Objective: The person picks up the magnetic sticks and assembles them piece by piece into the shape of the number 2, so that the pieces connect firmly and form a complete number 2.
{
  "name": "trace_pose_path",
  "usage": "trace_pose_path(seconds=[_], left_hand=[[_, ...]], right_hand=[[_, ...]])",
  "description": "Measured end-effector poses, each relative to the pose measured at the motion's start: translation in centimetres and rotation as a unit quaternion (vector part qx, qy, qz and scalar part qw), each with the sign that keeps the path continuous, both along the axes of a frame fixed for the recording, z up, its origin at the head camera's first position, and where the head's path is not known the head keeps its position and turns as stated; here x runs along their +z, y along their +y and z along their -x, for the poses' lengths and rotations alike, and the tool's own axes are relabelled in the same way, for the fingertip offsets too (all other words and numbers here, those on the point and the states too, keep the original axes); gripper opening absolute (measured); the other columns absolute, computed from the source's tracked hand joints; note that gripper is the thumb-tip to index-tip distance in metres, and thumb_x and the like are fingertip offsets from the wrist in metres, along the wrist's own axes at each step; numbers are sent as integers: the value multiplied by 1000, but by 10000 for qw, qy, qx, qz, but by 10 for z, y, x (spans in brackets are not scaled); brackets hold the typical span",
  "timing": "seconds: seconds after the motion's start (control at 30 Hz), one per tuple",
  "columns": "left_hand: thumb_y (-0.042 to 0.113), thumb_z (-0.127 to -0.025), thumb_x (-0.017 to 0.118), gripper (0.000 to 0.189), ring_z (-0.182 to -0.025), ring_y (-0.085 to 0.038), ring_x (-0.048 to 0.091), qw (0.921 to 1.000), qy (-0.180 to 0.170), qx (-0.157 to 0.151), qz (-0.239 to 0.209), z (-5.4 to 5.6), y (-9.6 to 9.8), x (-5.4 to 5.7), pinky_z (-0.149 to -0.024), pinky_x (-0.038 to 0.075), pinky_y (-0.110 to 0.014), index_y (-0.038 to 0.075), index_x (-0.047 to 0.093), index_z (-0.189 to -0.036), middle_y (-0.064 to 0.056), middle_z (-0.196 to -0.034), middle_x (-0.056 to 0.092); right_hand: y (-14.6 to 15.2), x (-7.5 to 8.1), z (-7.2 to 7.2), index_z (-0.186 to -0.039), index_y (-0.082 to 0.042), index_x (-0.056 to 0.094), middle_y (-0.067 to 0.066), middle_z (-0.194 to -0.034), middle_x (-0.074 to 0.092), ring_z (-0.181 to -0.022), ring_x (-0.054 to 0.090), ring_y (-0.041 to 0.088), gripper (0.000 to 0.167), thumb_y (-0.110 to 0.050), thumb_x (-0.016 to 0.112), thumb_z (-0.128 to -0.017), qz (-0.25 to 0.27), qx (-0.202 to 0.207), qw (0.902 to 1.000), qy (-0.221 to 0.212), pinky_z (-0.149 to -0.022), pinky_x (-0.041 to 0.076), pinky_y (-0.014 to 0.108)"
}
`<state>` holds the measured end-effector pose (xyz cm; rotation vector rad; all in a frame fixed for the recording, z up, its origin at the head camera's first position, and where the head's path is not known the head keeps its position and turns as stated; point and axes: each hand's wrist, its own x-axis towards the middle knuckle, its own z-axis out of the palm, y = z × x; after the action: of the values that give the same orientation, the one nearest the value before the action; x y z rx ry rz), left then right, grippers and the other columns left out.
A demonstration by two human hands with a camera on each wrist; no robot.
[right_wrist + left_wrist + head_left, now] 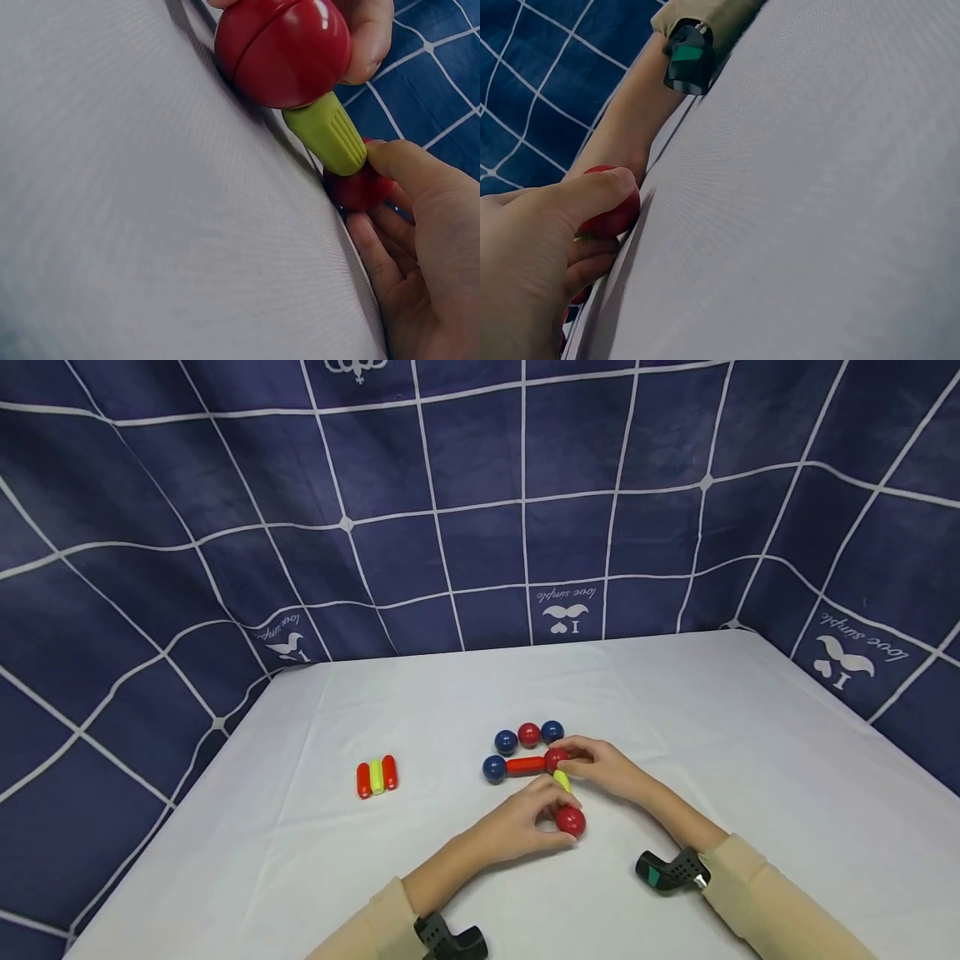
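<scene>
My left hand (521, 822) grips the near red ball (571, 821) between thumb and fingers. Behind it, my right hand (603, 766) pinches a second red ball (556, 760). A yellow-green rod (330, 135) runs between these two balls, its ends right at them in the right wrist view. From the second ball a red rod (525, 766) leads left to a dark blue ball (494, 768). In the left wrist view my left thumb lies over the red ball (615, 214), and the fingers cover part of the rest.
Just behind stand a blue ball (506, 742), a red ball (528, 734) and another blue ball (552, 732) in a row. Two red rods (363, 781) flank a yellow-green rod (377, 777) on the left of the white table (315, 877). A dark blue curtain (480, 552) hangs behind.
</scene>
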<state>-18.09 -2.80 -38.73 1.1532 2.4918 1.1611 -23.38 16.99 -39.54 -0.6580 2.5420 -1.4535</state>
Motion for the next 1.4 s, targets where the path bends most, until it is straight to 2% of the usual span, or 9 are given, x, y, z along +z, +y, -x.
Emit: trace_pose_path(seconds=[0.17, 0.3, 0.6, 0.9, 1.13, 1.4], left_hand=[[28, -77, 71, 37, -85, 2, 50, 10000, 9, 68, 59, -1, 0, -1, -79, 44, -13, 19, 58, -110, 5, -100, 50], [30, -78, 71, 38, -85, 2, 49, 9999, 80, 55, 95, 1, 0, -1, -79, 44, -13, 18, 59, -111, 5, -99, 50], [31, -80, 68, 38, -86, 2, 51, 9998, 9, -5, 191, 3, -2, 2, -82, 44, -14, 18, 59, -114, 6, -98, 51], [26, -81, 68, 36, -88, -1, 52, 9990, -416, -47, 166, 5, -5, 7, -86, 43, -16, 16, 59, -115, 6, -96, 52], [24, -82, 67, 35, -89, -1, 53, 9986, -490, -80, 202, 6, -7, 8, -86, 44, -15, 16, 59, -115, 4, -97, 53], [25, -82, 67, 34, -89, -1, 52, 9986, -529, 5, 99, 7, -6, 3, -86, 43, -16, 18, 60, -115, 5, -95, 54]], right_hand=[[0, -1, -1, -122, -7, 54, 13, -115, 60, -103, 57, 23, 38, -25, 56, -89, -17, -6, 10000, -8, -91, 47, 38], [1, -2, 0, -122, -7, 54, 13, -114, 60, -102, 57, 22, 37, -25, 57, -89, -24, -45, 10000, 46, -90, 47, 37], [0, -3, 2, -122, -7, 54, 14, -115, 60, -103, 57, 23, 37, -23, 56, -89, 19, -16, 9999, 114, -90, 48, 35], [-1, -3, 3, -123, -6, 54, 14, -116, 59, -103, 57, 23, 38, -23, 56, -89, 16, 9, 9999, 125, -90, 48, 35], [-1, -4, 3, -123, -6, 54, 14, -116, 59, -104, 57, 24, 38, -23, 57, -89, 13, 1, 9999, 140, -90, 48, 34], [0, -4, 1, -123, -7, 54, 14, -117, 59, -105, 56, 25, 37, -22, 56, -89, -30, -82, 9997, 237, -90, 47, 36]])
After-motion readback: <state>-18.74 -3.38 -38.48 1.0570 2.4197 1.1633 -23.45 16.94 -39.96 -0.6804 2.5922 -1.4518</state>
